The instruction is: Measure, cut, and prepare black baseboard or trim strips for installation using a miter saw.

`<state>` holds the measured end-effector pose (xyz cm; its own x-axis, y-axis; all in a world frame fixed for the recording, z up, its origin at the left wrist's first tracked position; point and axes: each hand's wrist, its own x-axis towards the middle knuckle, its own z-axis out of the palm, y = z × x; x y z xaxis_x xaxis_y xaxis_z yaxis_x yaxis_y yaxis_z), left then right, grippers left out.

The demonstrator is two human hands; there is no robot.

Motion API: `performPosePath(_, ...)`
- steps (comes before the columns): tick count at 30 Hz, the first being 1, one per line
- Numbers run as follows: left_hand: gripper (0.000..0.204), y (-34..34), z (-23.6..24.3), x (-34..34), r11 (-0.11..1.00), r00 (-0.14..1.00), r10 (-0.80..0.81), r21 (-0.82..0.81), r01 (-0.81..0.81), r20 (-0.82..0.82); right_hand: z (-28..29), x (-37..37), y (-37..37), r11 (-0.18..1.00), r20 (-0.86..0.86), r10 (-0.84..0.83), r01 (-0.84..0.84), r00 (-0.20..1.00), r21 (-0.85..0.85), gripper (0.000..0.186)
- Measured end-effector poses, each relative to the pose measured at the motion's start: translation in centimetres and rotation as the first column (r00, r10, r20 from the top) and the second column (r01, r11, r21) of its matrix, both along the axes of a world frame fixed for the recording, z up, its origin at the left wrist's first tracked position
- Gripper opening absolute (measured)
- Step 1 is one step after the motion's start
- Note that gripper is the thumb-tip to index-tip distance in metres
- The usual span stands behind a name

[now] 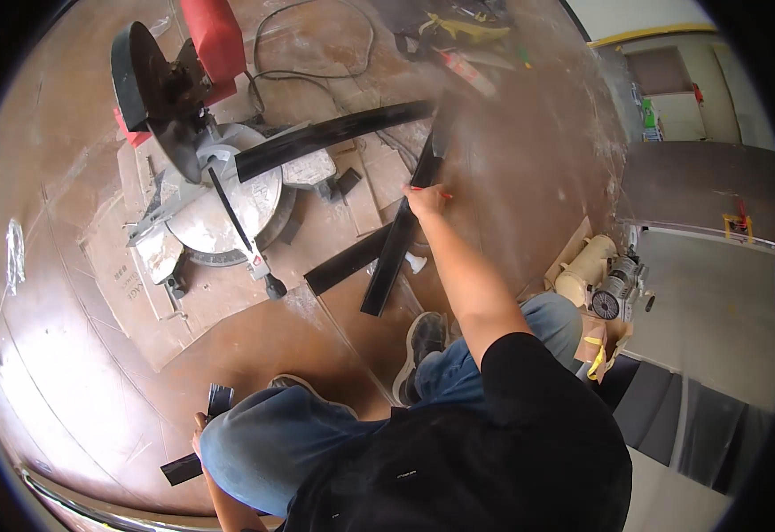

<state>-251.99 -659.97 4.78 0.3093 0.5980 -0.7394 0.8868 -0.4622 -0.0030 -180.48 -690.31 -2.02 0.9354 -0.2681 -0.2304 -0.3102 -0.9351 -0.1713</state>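
Observation:
My right hand (426, 200) is closed around a slim red pencil or marker (444, 194). It rests against a long black strip (389, 270) lying slantwise on the floor. A second black strip (345, 262) passes beneath that one. Down at the left, beside my bent knee, my left hand (198, 436) grips a short black strip piece (182, 469); the knee hides part of both. Ahead stands a miter saw (244, 191), its dark blade guard raised. Another long black strip (339, 135) reaches from the saw's table toward the right.
Flattened cardboard (130, 284) lies under the saw. A cable (317, 76) loops behind it. Tools and a tube (467, 71) lie at the far side. To my right sits an air compressor (587, 270), with dark panels (653, 408) nearer me.

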Motion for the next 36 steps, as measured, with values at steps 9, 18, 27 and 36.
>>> performPosePath(9, 0.041, 5.4, 0.6, -12.0, 0.845, 0.817, 0.497, 0.052, -0.533, 0.294, -1.1, 1.5, 5.7, 0.973, -0.073, -0.098, 0.111, 0.992, 0.202, 0.081)
performPosePath(18, 0.072, -1.8, 30.7, -6.1, 0.898, 0.922, 0.370, 0.211, -0.387, 0.117, 28.6, -6.5, 4.9, 0.957, -0.286, -0.227, 0.268, 0.931, 0.114, 0.067)
performPosePath(27, 0.071, -6.9, 54.1, -11.2, 0.792, 0.799, 0.594, 0.100, -0.602, 0.101, 50.7, -2.1, -2.1, 0.765, 0.025, -0.429, 0.348, 0.903, 0.542, 0.052)
performPosePath(36, 0.073, -11.7, 67.6, -18.8, 0.620, 0.617, 0.765, 0.047, -0.783, 0.184, 80.7, -1.1, 12.5, 0.873, 0.346, -0.400, 0.237, 0.849, 0.427, 0.086)
